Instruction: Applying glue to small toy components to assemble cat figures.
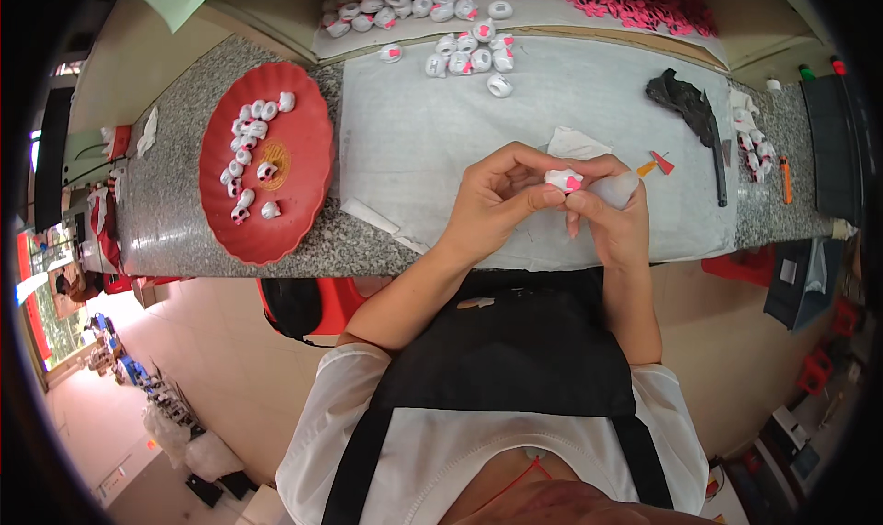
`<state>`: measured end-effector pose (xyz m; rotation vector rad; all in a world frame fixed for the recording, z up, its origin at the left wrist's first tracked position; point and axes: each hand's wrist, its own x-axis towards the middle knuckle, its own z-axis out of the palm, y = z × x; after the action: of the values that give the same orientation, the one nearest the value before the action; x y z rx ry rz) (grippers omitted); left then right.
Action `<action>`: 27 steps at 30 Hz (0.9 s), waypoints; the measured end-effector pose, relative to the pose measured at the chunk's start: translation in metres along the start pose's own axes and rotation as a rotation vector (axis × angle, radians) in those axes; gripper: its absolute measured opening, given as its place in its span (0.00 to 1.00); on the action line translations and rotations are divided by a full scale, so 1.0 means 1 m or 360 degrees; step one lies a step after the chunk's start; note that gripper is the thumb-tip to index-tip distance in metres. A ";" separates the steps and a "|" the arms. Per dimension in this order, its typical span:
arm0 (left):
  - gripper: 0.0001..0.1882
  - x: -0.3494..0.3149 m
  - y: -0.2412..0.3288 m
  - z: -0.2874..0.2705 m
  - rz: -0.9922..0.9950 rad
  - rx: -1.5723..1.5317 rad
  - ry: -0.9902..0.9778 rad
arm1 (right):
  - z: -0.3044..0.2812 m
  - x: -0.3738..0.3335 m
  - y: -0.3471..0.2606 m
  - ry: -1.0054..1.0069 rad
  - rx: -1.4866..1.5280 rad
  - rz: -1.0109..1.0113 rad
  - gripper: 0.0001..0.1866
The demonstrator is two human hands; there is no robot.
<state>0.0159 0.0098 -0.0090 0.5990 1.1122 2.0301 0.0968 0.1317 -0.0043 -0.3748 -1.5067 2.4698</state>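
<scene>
My left hand (501,199) pinches a small glossy white figurine head (563,180) with a pink bow on it, just above the papered worktop. My right hand (618,226) closes on the same piece from the other side with thumb and forefinger. Tucked in that hand is a translucent squeeze bottle (616,190), whose orange nozzle (647,168) points away to the right, with a red tip (662,163) at its end. Beyond the hands lies a crumpled white tissue (578,144).
Similar white heads sit on a red scalloped plate (213,171) at left, in a cluster (469,54) on the white paper (405,120), and on the back shelf. Pink pieces (635,1) are piled at back right. A black plastic bag (681,102) and an orange-handled tool (786,180) lie at right.
</scene>
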 end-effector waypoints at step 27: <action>0.12 0.010 -0.003 -0.007 -0.0288 -0.0465 0.0211 | -0.016 0.013 -0.029 0.0199 -0.1164 -0.0673 0.09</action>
<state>0.0055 0.0152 -0.0149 0.2112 0.8855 2.0443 0.0920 0.1620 0.0131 -0.2753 -2.1259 1.4977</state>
